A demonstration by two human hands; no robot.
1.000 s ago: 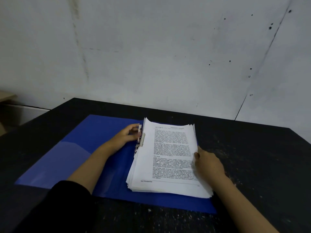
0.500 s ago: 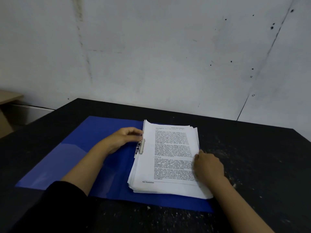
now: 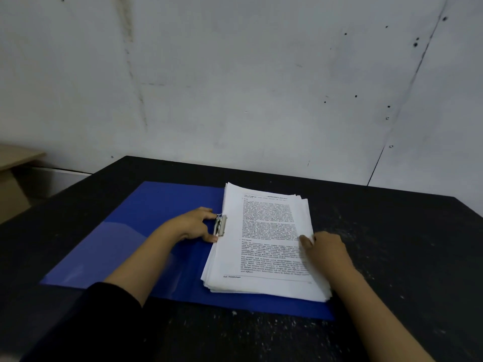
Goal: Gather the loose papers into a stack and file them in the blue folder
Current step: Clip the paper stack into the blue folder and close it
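The blue folder (image 3: 146, 220) lies open on the black table (image 3: 392, 231). A thick stack of printed white papers (image 3: 264, 246) rests on its right half, edges slightly fanned. A metal clip (image 3: 221, 225) at the folder's spine lies over the stack's left edge. My left hand (image 3: 194, 224) is at the clip, forefinger above it and thumb below it, pinching it. My right hand (image 3: 325, 248) holds the stack's right edge, thumb on the top sheet and fingers curled down the side.
A pale wall rises just behind the table's far edge. A cardboard box (image 3: 10, 184) stands off the table at the far left. White specks dot the table to the right of and in front of the folder.
My left hand has settled round the clip, thumb now below it, and the clip lies flatter on the stack's edge. My right hand has stayed at the right edge.
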